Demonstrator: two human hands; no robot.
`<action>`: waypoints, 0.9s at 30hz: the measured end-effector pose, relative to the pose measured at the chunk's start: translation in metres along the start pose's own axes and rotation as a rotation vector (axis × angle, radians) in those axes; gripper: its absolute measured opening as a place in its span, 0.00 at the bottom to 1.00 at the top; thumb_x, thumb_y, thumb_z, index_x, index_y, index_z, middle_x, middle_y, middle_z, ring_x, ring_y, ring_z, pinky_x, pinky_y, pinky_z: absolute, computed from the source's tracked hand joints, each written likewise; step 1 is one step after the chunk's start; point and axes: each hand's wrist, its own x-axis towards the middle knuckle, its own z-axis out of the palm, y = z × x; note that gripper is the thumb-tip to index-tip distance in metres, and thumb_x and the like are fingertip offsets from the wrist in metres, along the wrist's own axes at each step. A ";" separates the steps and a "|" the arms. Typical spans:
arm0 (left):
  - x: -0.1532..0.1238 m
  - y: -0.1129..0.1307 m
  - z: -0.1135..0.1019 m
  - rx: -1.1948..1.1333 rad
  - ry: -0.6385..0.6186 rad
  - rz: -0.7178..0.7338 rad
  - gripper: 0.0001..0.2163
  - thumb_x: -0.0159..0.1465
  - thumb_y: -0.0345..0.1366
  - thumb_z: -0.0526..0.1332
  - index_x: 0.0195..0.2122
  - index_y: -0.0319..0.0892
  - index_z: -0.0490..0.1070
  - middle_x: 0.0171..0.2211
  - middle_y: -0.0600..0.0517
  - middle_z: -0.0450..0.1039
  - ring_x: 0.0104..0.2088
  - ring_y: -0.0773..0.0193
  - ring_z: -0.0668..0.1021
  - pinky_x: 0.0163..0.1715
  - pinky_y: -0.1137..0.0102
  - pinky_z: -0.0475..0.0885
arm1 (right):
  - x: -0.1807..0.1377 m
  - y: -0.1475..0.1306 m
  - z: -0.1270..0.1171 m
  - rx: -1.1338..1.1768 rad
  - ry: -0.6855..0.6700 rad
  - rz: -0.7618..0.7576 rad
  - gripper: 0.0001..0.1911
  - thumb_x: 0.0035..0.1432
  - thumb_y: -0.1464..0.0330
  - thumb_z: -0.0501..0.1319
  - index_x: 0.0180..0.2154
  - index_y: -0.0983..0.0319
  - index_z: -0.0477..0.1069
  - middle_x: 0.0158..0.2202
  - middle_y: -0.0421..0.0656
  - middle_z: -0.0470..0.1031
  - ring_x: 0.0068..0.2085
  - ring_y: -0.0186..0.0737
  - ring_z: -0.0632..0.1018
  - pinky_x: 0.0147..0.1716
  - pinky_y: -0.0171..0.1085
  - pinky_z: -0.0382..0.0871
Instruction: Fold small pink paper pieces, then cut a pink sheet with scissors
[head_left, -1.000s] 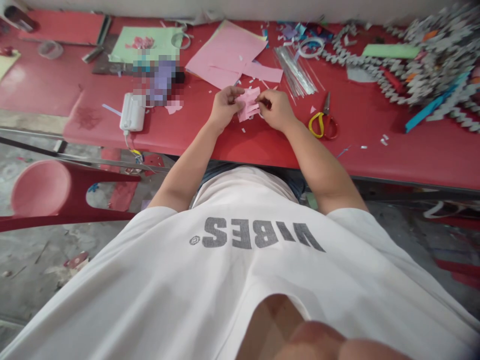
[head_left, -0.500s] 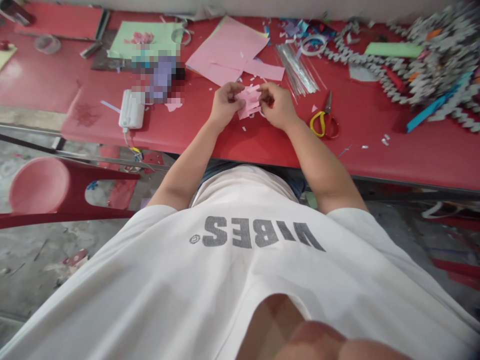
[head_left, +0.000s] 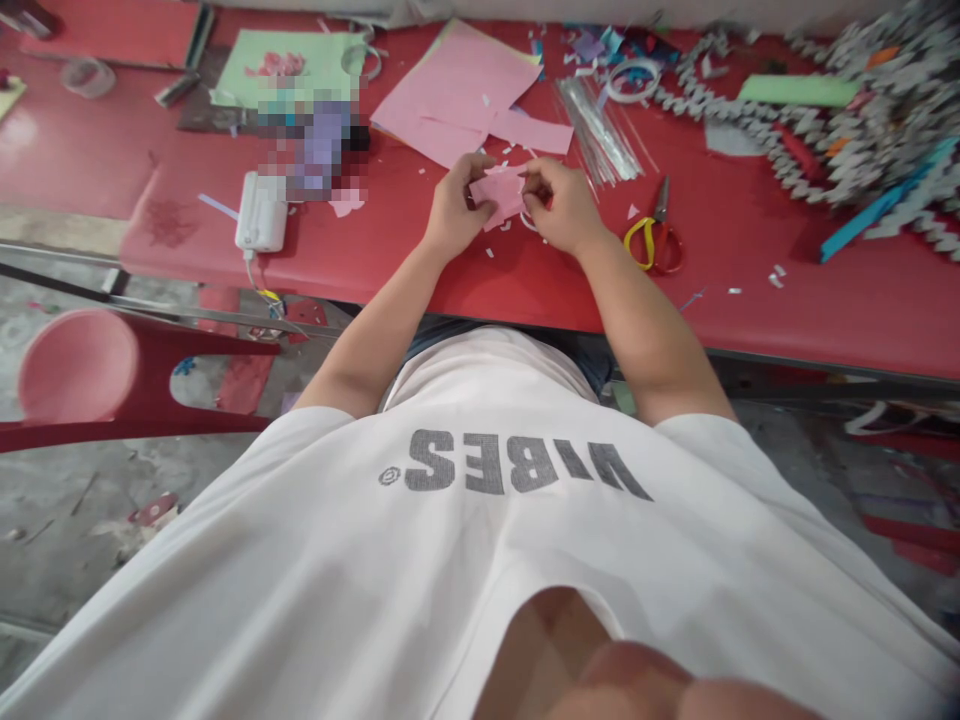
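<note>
A small cut piece of pink paper (head_left: 501,195) is held up just above the red table, stretched between my two hands. My left hand (head_left: 459,208) pinches its left side between thumb and fingers. At its right edge, my right hand (head_left: 561,203) has thumb and fingertips closed on the paper. Scissors (head_left: 657,238) with one yellow and one red handle lie to the right of my right hand, blades pointing away. Beyond my hands rest large pink paper sheets (head_left: 450,95) and a pink paper strip (head_left: 536,131). Small white paper scraps are scattered around.
A white power bank (head_left: 261,212) with a cable sits at the left near the table edge. Thin clear strips (head_left: 600,135), a tape roll (head_left: 632,80) and a pile of grey garland (head_left: 892,70) lie to the right. A red chair (head_left: 82,365) stands left below.
The pink paper has turned between my hands: its cut slits showed before, and now a smoother face shows. Both hands still hold it in nearly the same place.
</note>
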 end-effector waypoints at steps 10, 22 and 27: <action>-0.009 0.012 -0.001 0.025 -0.051 -0.006 0.22 0.60 0.32 0.76 0.56 0.53 0.82 0.43 0.49 0.83 0.46 0.50 0.85 0.48 0.55 0.80 | 0.001 -0.007 -0.003 0.096 -0.010 0.003 0.45 0.51 0.19 0.69 0.50 0.47 0.77 0.32 0.40 0.88 0.46 0.51 0.82 0.60 0.63 0.75; -0.006 -0.012 -0.002 0.060 -0.026 0.012 0.29 0.57 0.28 0.74 0.60 0.53 0.80 0.49 0.48 0.84 0.47 0.51 0.84 0.50 0.56 0.82 | 0.003 0.002 0.002 0.065 0.031 -0.034 0.41 0.54 0.20 0.67 0.50 0.43 0.77 0.28 0.40 0.85 0.44 0.51 0.83 0.56 0.63 0.80; -0.005 -0.015 -0.001 0.053 -0.008 0.028 0.29 0.56 0.29 0.76 0.60 0.53 0.80 0.45 0.48 0.82 0.47 0.50 0.84 0.52 0.55 0.81 | 0.003 0.010 0.005 -0.012 0.038 -0.032 0.40 0.60 0.24 0.67 0.55 0.46 0.79 0.44 0.46 0.91 0.48 0.57 0.87 0.59 0.65 0.84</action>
